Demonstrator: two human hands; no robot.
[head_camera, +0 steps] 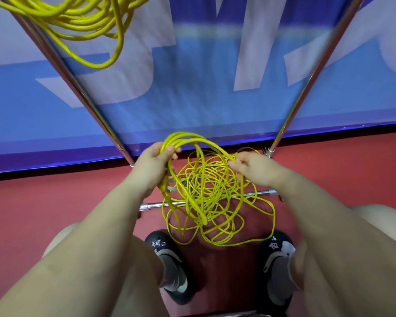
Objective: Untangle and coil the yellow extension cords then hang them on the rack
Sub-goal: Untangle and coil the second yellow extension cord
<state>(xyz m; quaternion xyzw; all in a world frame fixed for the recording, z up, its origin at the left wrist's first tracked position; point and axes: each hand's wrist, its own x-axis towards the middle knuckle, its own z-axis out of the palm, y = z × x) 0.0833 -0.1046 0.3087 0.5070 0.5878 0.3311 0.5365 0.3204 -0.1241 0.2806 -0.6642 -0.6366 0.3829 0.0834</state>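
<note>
A tangled yellow extension cord lies in a loose heap on the red floor, spread over the rack's low crossbar. My left hand grips several gathered loops of it, and the plug end hangs just below that hand. My right hand pinches the same loops where they arch over to the right. A second yellow cord hangs in coils from the rack at the top left. The rack's two chrome legs slant down toward the floor on either side.
A blue and white banner stands behind the rack. The chrome crossbar lies under the heap. My black shoes stand close to the cord's near loops, with my bare knees at both sides.
</note>
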